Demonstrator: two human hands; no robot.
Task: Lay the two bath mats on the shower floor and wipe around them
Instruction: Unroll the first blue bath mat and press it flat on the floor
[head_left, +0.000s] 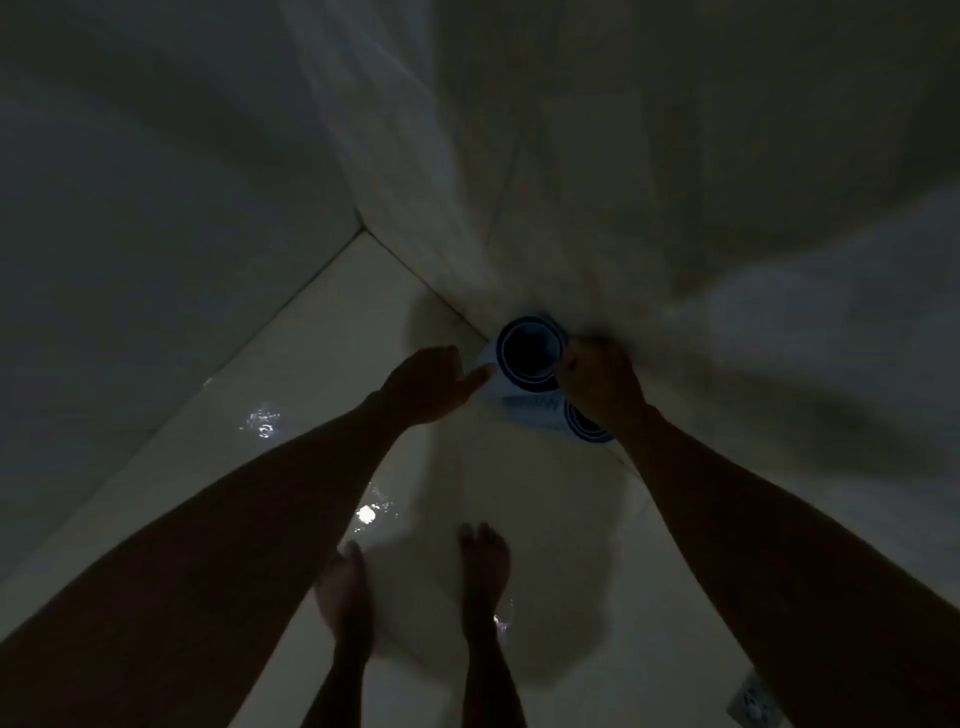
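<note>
Dim frame, wide-angle, looking straight down. Walls fill the upper half, meeting in a corner just above frame centre. A pale curtain or sheet hangs across the upper right; cannot tell which.

Shower floor runs from centre to bottom, light tile, wet, with bright glints at left-centre and lower-centre.

Both forearms come in from the bottom corners and converge at centre. Two bare feet stand on the floor at bottom centre, toes pointing up-frame.

Mats: blue and white rolls, seen end-on, in the corner just right of centre, between the two hands. One roll end shows clearly as dark blue rings; a second ring shows just below it, partly hidden under the right wrist. A light blue patterned patch sits between them.

Left hand: left of the rolls, thumb out and touching the white edge of the upper roll, fingers loosely extended, not wrapped.

Right hand: right of the rolls, fingers curled onto the upper roll's rim, gripping it.

Small white patterned object at lower right edge, too dim to identify.
</note>
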